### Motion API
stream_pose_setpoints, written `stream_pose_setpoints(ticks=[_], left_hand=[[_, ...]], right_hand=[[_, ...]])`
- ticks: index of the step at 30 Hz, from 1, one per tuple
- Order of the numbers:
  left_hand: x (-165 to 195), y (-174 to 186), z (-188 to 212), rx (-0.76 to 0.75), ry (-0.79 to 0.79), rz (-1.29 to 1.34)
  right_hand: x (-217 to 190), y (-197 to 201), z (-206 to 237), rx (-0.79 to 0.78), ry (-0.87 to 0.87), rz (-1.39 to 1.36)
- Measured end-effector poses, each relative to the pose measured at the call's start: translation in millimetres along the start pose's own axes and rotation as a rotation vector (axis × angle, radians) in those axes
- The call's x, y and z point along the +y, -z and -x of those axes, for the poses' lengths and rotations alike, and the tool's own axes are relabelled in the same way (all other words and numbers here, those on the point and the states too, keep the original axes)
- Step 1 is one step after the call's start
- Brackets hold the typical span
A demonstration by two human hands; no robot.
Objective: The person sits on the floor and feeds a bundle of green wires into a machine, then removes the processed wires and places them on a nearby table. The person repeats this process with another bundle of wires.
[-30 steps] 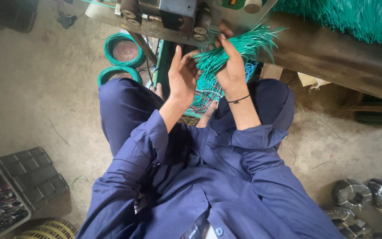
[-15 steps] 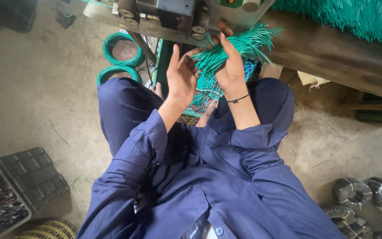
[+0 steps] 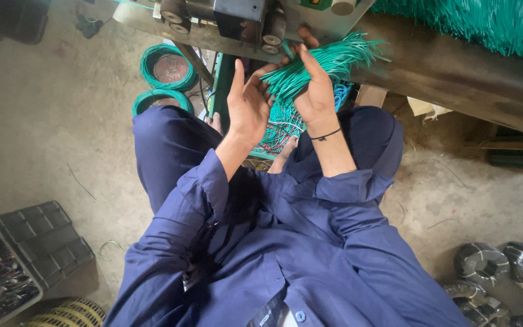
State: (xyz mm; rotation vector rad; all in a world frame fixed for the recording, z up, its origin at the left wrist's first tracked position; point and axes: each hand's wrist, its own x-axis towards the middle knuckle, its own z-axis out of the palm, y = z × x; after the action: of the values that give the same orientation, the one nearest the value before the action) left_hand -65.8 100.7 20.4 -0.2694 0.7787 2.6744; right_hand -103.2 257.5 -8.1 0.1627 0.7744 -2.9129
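**Green wires bunched in both hands under the machine**

Concrete floor point(image 3: 49, 139), grey and dusty, spreads out left of the hands, and we're looking straight down on a person in a dark blue work suit point(image 3: 261, 242), seated at a metal machine point(image 3: 243, 18). Just above the hands sits that machine, with small rollers along its lower edge. Off to the right of the hands runs a dark wooden bench point(image 3: 455, 72), with a heap of green strands point(image 3: 473, 24) piled on top of it. Left of the hands, two coils of green wire point(image 3: 167, 69) lie on the floor. Far down to the left, a black crate point(image 3: 37, 242) and a tray of dark scraps; far down to the right, rolls of grey wire point(image 3: 503, 269).

Now the hands. The right hand point(image 3: 316, 97) is closed around a bundle of cut green wires point(image 3: 334, 63), whose ends fan out to the right, just beneath the machine. The left hand point(image 3: 249, 106) is open, fingers stretched upward, palm pressed against the near end of the bundle. More loose green wire lies in a basket point(image 3: 279, 130) directly below the hands, between the knees.

Against half a second ago, very little has changed: the left fingers stand a touch straighter, the bundle sits in the same spot, and the right hand's grip is unchanged.
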Motion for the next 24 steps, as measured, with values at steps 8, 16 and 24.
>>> stream_pose_setpoints(ticks=[8, 16, 24], left_hand=[[0, 0, 2, -0.069, -0.021, 0.044], [2, -6, 3, -0.050, -0.010, 0.032], [-1, 1, 4, -0.087, -0.019, 0.103]], right_hand=[[-10, -12, 11, -0.153, 0.063, 0.081], [0, 3, 2, 0.000, 0.029, 0.031], [-9, -11, 14, -0.165, 0.029, 0.095]])
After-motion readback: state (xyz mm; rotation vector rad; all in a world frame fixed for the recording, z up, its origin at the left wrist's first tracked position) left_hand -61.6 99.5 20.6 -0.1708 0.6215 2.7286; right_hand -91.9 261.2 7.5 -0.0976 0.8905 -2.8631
